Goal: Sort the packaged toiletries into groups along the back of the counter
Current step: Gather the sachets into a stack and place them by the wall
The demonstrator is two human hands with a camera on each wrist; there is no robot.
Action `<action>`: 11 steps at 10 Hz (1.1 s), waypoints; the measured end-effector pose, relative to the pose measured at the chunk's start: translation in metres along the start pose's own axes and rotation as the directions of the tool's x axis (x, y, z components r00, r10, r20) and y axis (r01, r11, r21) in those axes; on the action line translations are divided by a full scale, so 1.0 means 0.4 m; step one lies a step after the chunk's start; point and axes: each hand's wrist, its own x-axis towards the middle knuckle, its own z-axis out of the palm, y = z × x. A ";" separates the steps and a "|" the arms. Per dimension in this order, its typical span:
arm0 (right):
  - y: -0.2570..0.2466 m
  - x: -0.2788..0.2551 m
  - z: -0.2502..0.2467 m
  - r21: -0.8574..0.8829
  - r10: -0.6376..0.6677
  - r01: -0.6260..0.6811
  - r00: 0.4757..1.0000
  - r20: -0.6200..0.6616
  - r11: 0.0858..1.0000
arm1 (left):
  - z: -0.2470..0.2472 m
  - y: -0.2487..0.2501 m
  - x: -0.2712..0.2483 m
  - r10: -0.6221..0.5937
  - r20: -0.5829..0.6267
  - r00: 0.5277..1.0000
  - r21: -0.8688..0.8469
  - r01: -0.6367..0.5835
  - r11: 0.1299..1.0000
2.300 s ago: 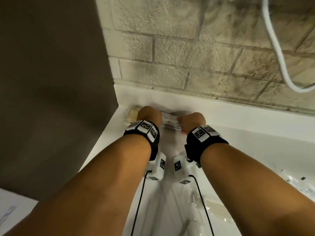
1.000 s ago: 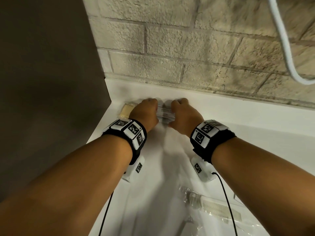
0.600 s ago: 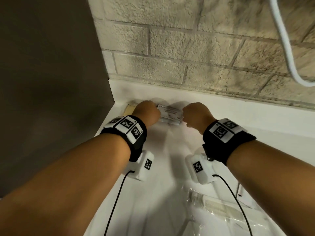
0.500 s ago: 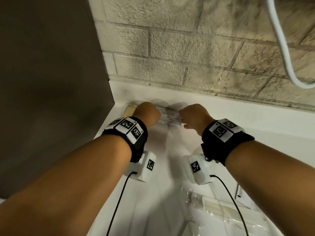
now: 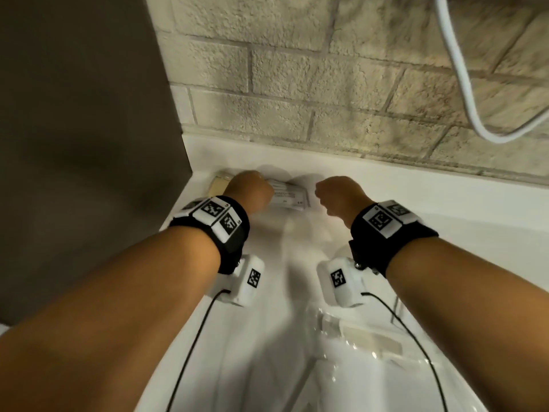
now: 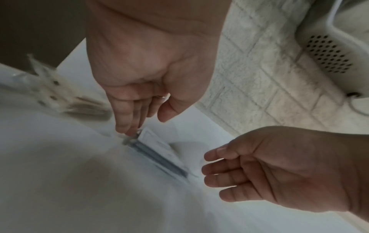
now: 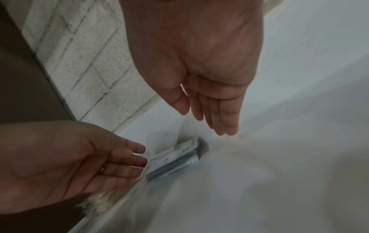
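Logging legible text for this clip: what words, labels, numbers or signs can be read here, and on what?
No text can be read.
White label on the flat packets stacked at the back of the white counter: printed lines, too blurred to read.
Black-and-white square marker tags on the black wristbands and on the white wrist camera housings: coded patterns only, no words.

White counter (image 5: 297,254) | brick wall (image 5: 326,93) in mottled beige with darker grey joints | dark brown side panel (image 5: 89,114) | white printed packet (image 5: 289,197) with blue-grey edge | pale yellow packet (image 5: 218,185) | black wristbands (image 5: 231,236) bearing white tags with black square codes | white cable (image 5: 457,69)
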 end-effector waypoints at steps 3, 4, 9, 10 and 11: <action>0.091 -0.185 -0.154 -0.040 -0.013 0.015 0.999 0.048 0.999 | -0.009 0.039 -0.135 0.198 -0.033 0.980 0.089 -0.195 0.977; 0.113 -0.231 -0.152 -0.196 -0.023 0.038 0.996 0.082 0.980 | 0.010 0.015 -0.154 0.189 -0.018 0.982 0.218 -0.181 0.959; 0.139 -0.214 -0.080 -0.571 -0.060 0.269 0.932 0.358 0.776 | 0.043 0.094 -0.029 0.353 0.094 0.931 0.463 -0.355 0.812; 0.151 -0.199 -0.084 -0.568 -0.054 0.265 0.931 0.360 0.779 | 0.045 0.089 -0.011 0.334 0.092 0.938 0.474 -0.336 0.814; 0.152 -0.195 -0.094 -0.546 -0.058 0.249 0.938 0.342 0.800 | 0.048 0.079 -0.012 0.342 0.067 0.937 0.489 -0.330 0.807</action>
